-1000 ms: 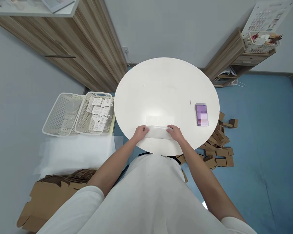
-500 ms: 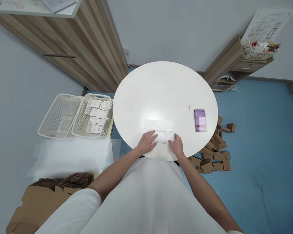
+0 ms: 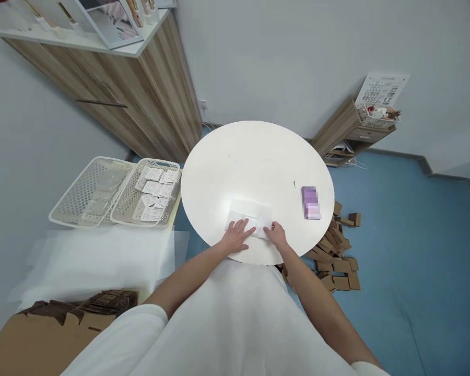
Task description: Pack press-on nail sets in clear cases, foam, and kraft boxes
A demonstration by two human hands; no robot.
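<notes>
A thin white sheet, partly folded over at its near side, lies on the round white table close to my body. My left hand rests palm down on the folded part, fingers spread. At the right end of the fold, my right hand pinches the sheet's edge between thumb and fingers. Whether anything lies inside the fold is hidden. Further right on the table sits a purple pack, blurred by pixels.
Left of the table stand a white basket of printed cards and another basket with clear packets. Translucent sheets and flattened cardboard lie nearer. Small brown boxes are heaped on the floor at right.
The view has tilted up slightly. The sheet's far part looks wider, and its near part sits differently under my hands. My left hand's fingers now lie further over the fold.
</notes>
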